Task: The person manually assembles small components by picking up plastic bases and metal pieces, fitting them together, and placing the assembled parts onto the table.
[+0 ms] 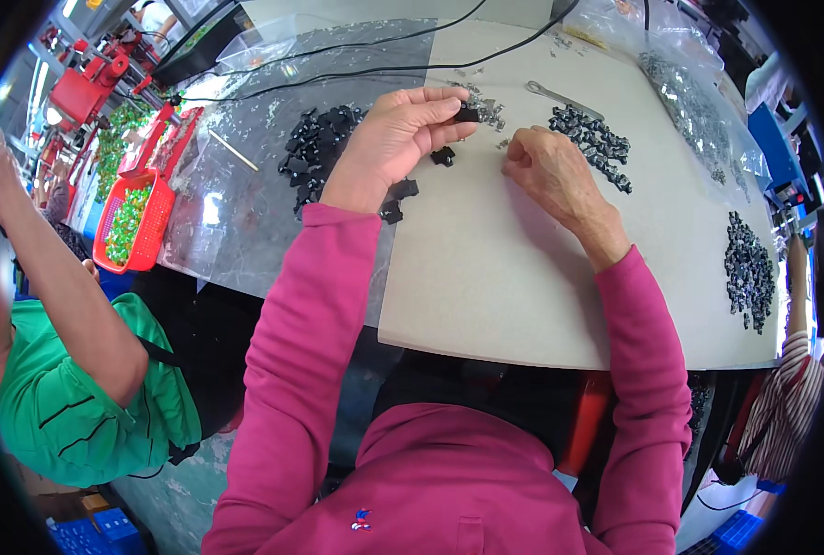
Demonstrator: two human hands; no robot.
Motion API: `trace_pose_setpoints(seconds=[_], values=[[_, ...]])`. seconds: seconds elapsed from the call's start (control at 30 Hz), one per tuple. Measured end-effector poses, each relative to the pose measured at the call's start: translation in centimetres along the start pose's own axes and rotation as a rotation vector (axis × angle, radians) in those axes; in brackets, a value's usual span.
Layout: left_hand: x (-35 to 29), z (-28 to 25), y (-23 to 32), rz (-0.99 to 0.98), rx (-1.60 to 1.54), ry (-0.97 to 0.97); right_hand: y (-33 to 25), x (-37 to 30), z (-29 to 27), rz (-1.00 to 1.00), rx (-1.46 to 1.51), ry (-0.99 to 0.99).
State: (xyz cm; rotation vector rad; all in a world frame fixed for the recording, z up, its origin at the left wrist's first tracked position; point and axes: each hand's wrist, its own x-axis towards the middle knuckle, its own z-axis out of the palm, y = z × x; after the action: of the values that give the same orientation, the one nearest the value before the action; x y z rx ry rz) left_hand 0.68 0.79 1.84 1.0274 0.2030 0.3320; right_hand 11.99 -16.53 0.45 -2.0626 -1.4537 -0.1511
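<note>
My left hand [389,139] pinches a small black plastic part [467,115] between thumb and fingers, above the table. To its right, my right hand [558,176] is held low with the fingers curled and pressed together; whatever they may hold is hidden. A heap of black plastic parts [315,153] lies left of my left hand, and a few loose black pieces [402,190] are beside my wrist. Small thin metal pieces [491,113] are scattered just beyond my hands. Beyond my right hand lies a pile of small, shiny dark parts [597,146].
A metal tool with a looped end [564,98] lies at the back. Black cables [375,70] cross the table. At right are another dark pile [749,273] and a clear bag [699,106]. A red basket [160,227], red machine [88,88] and green-clad person [97,388] are left.
</note>
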Motion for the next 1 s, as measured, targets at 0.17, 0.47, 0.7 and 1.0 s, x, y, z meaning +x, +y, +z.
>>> trace_pose_setpoints(seconds=[0.17,0.47,0.7,1.0], values=[[0.3,-0.5,-0.6,0.101,0.071,-0.063,-0.2,0.1,0.0,0.133,-0.048,-0.077],[-0.2,1.3,-1.1,0.274,0.501,-0.068,0.6,0.9,-1.6,0.190,0.202,-0.042],[-0.4,1.5,-1.2,0.174,0.571,-0.057,-0.4,0.9,-1.5,0.068,0.414,0.011],[0.0,1.1,-1.9,0.096,0.390,-0.060,-0.3,0.7,-0.3,-0.049,0.307,0.124]])
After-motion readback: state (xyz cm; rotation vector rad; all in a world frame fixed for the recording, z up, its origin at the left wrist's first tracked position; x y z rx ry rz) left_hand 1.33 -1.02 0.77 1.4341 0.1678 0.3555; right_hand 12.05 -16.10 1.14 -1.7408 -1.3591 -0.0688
